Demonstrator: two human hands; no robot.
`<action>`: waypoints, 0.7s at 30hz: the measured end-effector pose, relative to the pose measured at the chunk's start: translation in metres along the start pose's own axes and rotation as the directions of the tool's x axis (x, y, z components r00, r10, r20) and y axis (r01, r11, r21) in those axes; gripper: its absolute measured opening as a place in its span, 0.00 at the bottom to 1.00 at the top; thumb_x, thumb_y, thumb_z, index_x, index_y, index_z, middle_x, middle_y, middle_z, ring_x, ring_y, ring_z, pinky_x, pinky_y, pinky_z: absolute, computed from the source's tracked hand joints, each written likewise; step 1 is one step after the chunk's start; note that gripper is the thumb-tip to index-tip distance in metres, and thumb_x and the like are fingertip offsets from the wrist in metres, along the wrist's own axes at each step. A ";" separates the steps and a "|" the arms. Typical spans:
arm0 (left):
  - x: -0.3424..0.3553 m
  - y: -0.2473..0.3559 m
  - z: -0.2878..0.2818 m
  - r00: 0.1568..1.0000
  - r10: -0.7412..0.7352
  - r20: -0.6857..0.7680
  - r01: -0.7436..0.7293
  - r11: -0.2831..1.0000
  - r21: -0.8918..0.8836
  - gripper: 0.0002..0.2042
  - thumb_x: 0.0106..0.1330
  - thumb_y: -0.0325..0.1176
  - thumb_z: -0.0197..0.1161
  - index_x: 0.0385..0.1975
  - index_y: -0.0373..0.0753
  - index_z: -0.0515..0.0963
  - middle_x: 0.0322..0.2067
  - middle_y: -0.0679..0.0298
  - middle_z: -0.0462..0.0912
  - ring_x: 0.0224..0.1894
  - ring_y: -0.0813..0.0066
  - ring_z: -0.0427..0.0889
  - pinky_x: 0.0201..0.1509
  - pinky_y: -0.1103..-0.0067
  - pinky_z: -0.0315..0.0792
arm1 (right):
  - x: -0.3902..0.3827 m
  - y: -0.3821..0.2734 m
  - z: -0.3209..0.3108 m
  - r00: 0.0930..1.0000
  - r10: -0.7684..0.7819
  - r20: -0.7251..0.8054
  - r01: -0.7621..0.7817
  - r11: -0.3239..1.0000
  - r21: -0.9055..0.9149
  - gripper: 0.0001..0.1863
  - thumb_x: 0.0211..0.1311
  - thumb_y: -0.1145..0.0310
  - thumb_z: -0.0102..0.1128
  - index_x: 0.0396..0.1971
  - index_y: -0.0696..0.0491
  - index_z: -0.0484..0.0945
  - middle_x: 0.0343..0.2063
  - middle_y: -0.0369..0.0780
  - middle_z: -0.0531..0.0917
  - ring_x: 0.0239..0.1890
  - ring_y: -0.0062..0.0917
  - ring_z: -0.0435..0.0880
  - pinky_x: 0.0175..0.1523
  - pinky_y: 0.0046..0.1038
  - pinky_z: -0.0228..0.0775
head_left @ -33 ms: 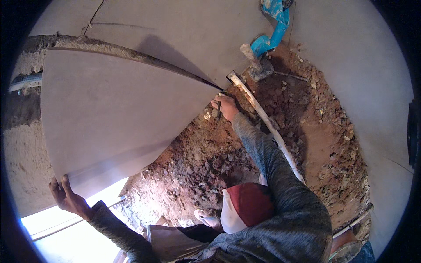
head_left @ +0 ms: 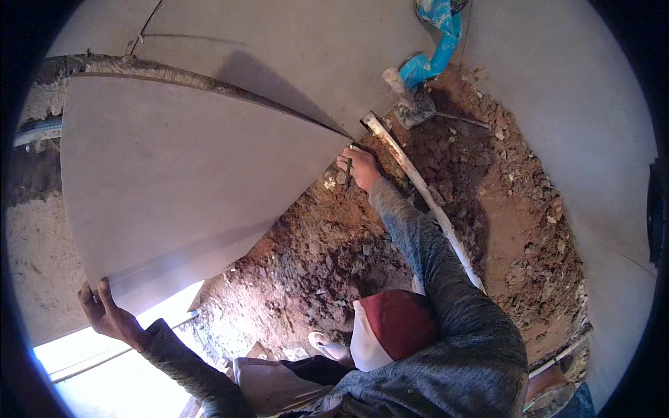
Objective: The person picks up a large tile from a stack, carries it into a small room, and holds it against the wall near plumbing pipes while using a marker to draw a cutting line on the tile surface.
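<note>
One large, flat, grey-beige slab (head_left: 202,174) takes up the left side before me, wide at its left end and narrowing to a point on the right. Along its far edge a dark gap runs between it and the next grey surface (head_left: 300,42), and becomes thin toward that point. My left hand (head_left: 115,317) is at the near left corner, with thumb and fingers set apart against the edge; how firmly they press I cannot tell. My right hand (head_left: 360,169) is at the right point, its fingers bent and pinching a thin dark tool (head_left: 348,174) just beside the slab.

I judge the slab to be stiff and rather heavy, and brittle, so the narrow point can chip if it knocks something. Its face looks smooth and could slide under dusty fingers. It seems better to hold it by the two long edges near the wide end, where most of the weight should be, and only to guide the point.

The underside of the slab is hidden, and so is whatever supports it. My right fingertips partly cover the tool, so perhaps it is a marker, but I am not sure. Near left, a strong glare (head_left: 118,380) washes out the detail, and the blue strap (head_left: 440,52) is cut off at the far edge.
</note>
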State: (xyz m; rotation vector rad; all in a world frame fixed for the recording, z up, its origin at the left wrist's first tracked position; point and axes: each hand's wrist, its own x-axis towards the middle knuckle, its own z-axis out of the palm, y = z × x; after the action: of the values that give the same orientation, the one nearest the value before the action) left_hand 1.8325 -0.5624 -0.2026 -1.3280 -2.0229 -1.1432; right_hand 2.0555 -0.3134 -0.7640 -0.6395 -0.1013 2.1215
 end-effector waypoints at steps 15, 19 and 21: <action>0.004 -0.009 0.000 0.999 0.010 -0.031 -0.013 0.996 -0.084 0.11 0.59 0.29 0.72 0.40 0.36 0.80 0.38 0.64 0.80 0.44 0.73 0.79 0.54 0.73 0.73 | -0.009 -0.010 0.016 0.991 0.019 -0.135 -0.028 0.998 -0.062 0.18 0.65 0.68 0.61 0.49 0.62 0.70 0.45 0.46 0.76 0.51 0.40 0.81 0.59 0.40 0.78; 0.004 -0.014 0.002 0.998 -0.014 -0.065 0.005 0.991 -0.133 0.10 0.59 0.28 0.72 0.39 0.36 0.80 0.38 0.63 0.82 0.44 0.75 0.80 0.53 0.75 0.74 | -0.022 -0.012 0.010 0.996 -0.047 -0.080 0.036 0.990 -0.136 0.31 0.62 0.61 0.67 0.56 0.65 0.66 0.48 0.48 0.74 0.52 0.43 0.80 0.61 0.42 0.78; 0.004 -0.013 0.001 1.000 0.011 -0.030 -0.014 0.994 -0.106 0.11 0.59 0.26 0.71 0.40 0.35 0.80 0.39 0.60 0.84 0.44 0.73 0.81 0.53 0.75 0.75 | -0.034 -0.018 0.012 0.992 -0.010 -0.128 -0.012 0.985 -0.171 0.30 0.62 0.59 0.68 0.56 0.65 0.69 0.50 0.48 0.75 0.52 0.41 0.80 0.59 0.41 0.78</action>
State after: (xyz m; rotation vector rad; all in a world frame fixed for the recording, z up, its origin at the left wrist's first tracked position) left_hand 1.8189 -0.5622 -0.2054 -1.3646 -1.9550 -1.2724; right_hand 2.0787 -0.3272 -0.7343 -0.8767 -0.2145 2.0813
